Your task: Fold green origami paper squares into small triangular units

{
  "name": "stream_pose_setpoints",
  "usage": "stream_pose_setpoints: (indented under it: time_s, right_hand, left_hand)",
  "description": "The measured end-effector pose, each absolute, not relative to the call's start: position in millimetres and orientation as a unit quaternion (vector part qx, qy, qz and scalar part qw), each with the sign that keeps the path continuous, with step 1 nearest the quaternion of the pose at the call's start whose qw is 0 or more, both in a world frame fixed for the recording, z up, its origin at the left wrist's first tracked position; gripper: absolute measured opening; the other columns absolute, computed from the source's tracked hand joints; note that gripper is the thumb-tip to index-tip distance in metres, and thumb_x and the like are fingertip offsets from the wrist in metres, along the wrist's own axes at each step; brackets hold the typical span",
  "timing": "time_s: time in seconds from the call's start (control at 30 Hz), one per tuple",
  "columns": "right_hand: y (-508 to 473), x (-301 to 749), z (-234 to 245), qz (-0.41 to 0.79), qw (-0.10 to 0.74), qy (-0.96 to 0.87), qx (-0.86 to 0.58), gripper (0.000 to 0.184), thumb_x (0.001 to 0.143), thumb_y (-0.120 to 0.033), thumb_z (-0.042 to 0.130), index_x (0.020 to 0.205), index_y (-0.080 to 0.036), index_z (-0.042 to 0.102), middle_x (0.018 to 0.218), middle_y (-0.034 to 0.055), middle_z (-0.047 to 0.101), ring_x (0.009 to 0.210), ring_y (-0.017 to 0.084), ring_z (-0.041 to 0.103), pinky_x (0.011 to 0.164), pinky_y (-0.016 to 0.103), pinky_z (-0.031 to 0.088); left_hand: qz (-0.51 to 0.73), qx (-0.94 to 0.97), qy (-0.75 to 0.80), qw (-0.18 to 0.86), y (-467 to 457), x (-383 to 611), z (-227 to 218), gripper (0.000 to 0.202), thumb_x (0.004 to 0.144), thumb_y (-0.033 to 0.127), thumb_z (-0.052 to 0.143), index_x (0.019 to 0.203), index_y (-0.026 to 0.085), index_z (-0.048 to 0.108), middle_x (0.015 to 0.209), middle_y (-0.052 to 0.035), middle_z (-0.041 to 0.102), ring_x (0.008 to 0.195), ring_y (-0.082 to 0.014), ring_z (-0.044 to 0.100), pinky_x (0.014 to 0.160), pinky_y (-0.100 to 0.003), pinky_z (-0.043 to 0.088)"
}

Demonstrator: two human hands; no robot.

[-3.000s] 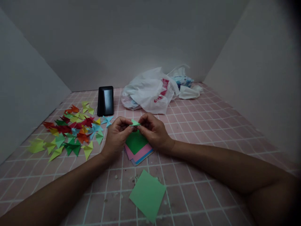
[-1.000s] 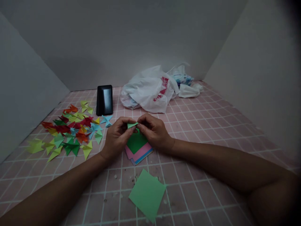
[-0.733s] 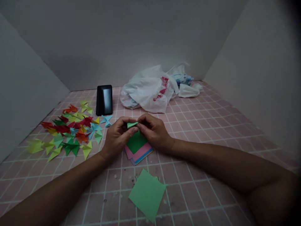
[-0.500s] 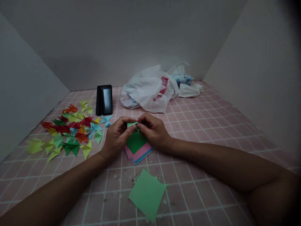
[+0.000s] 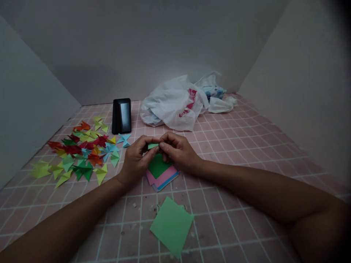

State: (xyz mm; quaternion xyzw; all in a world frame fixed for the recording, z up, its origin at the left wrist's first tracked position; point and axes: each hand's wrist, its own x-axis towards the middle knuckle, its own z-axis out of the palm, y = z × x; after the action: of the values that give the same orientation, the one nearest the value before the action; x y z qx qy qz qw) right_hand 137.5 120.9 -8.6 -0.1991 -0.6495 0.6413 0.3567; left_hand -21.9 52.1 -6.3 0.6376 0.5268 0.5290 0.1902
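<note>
Between both hands is a small folded piece of light green paper [image 5: 153, 145]. My left hand [image 5: 139, 155] pinches its left side between thumb and fingers. My right hand [image 5: 179, 151] grips the right end, thumb and fingertips pressed together. The fingers cover part of the paper, so its full shape is hidden. Right below the hands lies a stack of square coloured papers, with a dark green sheet [image 5: 159, 167] on top and a pink sheet [image 5: 165, 178] beneath. Closer to me, a loose light green square [image 5: 172, 227] lies flat.
Many-coloured folded paper pieces [image 5: 82, 170] are spread at the left. Behind them a black device with a screen [image 5: 121, 116] leans upright. A crumpled white plastic bag [image 5: 170, 104] and a smaller blue-and-white packet [image 5: 214, 91] lie by the back wall on the pink tiled surface [image 5: 246, 146].
The fingers have shifted slightly around the small green paper, and less of it hangs below the thumbs. Everything else stays where it was.
</note>
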Motion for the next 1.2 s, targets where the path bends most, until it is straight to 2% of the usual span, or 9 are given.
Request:
stream_pose_setpoints:
  time_s: [0.1, 0.23, 0.33, 0.43, 0.73, 0.8, 0.93, 1.07, 1.2]
  right_hand:
    - [120.3, 136.5, -8.0, 0.642, 0.353, -0.648, -0.207, 0.013, 0.089, -0.029, 0.059, 0.083, -0.020, 0.051, 0.061, -0.0065, 0.052, 0.048, 0.008, 0.050, 0.046, 0.022, 0.040]
    - [118.7, 135.7, -7.3, 0.627, 0.378, -0.646, -0.215, 0.013, 0.088, -0.027, 0.058, 0.080, -0.020, 0.052, 0.062, -0.0063, 0.053, 0.046, 0.007, 0.047, 0.045, 0.022, 0.038]
    - [118.1, 136.5, -6.7, 0.593, 0.396, -0.666, -0.220, 0.013, 0.087, -0.027, 0.059, 0.079, -0.019, 0.053, 0.062, -0.0059, 0.052, 0.049, 0.008, 0.047, 0.048, 0.022, 0.038]
    - [118.3, 137.9, -6.5, 0.558, 0.399, -0.692, -0.225, 0.012, 0.088, -0.025, 0.059, 0.079, -0.019, 0.054, 0.063, -0.0050, 0.052, 0.054, 0.009, 0.048, 0.051, 0.022, 0.037]
    - [119.3, 140.1, -10.8, 0.578, 0.376, -0.697, -0.195, 0.018, 0.097, -0.031, 0.051, 0.084, -0.019, 0.053, 0.064, -0.0049, 0.052, 0.052, 0.009, 0.048, 0.051, 0.023, 0.038]
    - [119.8, 139.6, -12.1, 0.576, 0.385, -0.697, -0.186, 0.013, 0.096, -0.030, 0.052, 0.090, -0.019, 0.054, 0.068, -0.0045, 0.053, 0.054, 0.009, 0.049, 0.052, 0.023, 0.040]
    - [121.2, 138.2, -13.4, 0.510, 0.421, -0.734, -0.153, 0.014, 0.090, -0.020, 0.060, 0.103, -0.020, 0.053, 0.078, -0.0029, 0.057, 0.064, 0.010, 0.055, 0.061, 0.025, 0.045]
    - [122.1, 138.2, -13.3, 0.412, 0.444, -0.783, -0.141, 0.007, 0.091, -0.015, 0.057, 0.097, -0.019, 0.055, 0.084, -0.0002, 0.061, 0.072, 0.011, 0.058, 0.069, 0.026, 0.046]
    - [122.5, 138.3, -14.5, 0.406, 0.445, -0.785, -0.148, 0.008, 0.091, -0.016, 0.058, 0.098, -0.019, 0.055, 0.086, 0.0007, 0.063, 0.074, 0.012, 0.059, 0.069, 0.027, 0.048]
  left_hand:
    - [0.535, 0.630, 0.524, 0.205, 52.2, -21.9, -6.4, 0.016, 0.086, 0.024, 0.069, 0.102, 0.020, 0.070, 0.093, -0.0040, 0.071, 0.081, -0.0169, 0.067, 0.073, -0.028, 0.053]
    - [0.574, 0.566, 0.511, 0.298, 52.2, -20.1, -5.0, 0.028, 0.087, 0.031, 0.070, 0.111, 0.020, 0.064, 0.083, -0.0009, 0.068, 0.073, -0.0149, 0.067, 0.067, -0.026, 0.054]
    - [0.580, 0.536, 0.514, 0.335, 52.5, -18.9, -2.8, 0.021, 0.086, 0.032, 0.070, 0.101, 0.018, 0.064, 0.071, 0.0015, 0.066, 0.064, -0.0130, 0.065, 0.061, -0.024, 0.052]
    - [0.582, 0.529, 0.521, 0.332, 52.6, -17.9, -1.6, 0.016, 0.084, 0.030, 0.071, 0.091, 0.017, 0.064, 0.068, 0.0016, 0.066, 0.061, -0.0120, 0.064, 0.060, -0.023, 0.051]
    - [0.583, 0.523, 0.532, 0.322, 52.2, -16.5, 0.9, 0.015, 0.082, 0.029, 0.072, 0.088, 0.017, 0.065, 0.067, 0.0022, 0.065, 0.058, -0.0106, 0.062, 0.058, -0.022, 0.050]
    - [0.586, 0.514, 0.533, 0.328, 52.5, -16.5, 1.9, 0.016, 0.082, 0.030, 0.073, 0.087, 0.017, 0.065, 0.067, 0.0021, 0.066, 0.058, -0.0107, 0.062, 0.057, -0.022, 0.050]
    - [0.594, 0.481, 0.532, 0.365, 52.9, -16.7, 3.0, 0.019, 0.081, 0.032, 0.074, 0.087, 0.017, 0.065, 0.066, 0.0022, 0.066, 0.057, -0.0102, 0.061, 0.057, -0.021, 0.049]
    - [0.594, 0.465, 0.519, 0.402, 52.5, -16.9, 2.3, 0.019, 0.082, 0.033, 0.075, 0.087, 0.017, 0.066, 0.066, 0.0029, 0.065, 0.056, -0.0089, 0.059, 0.057, -0.020, 0.046]
    - [0.596, 0.464, 0.510, 0.412, 52.3, -16.9, 0.5, 0.019, 0.083, 0.033, 0.075, 0.089, 0.017, 0.067, 0.064, 0.0026, 0.065, 0.056, -0.0091, 0.059, 0.058, -0.020, 0.046]
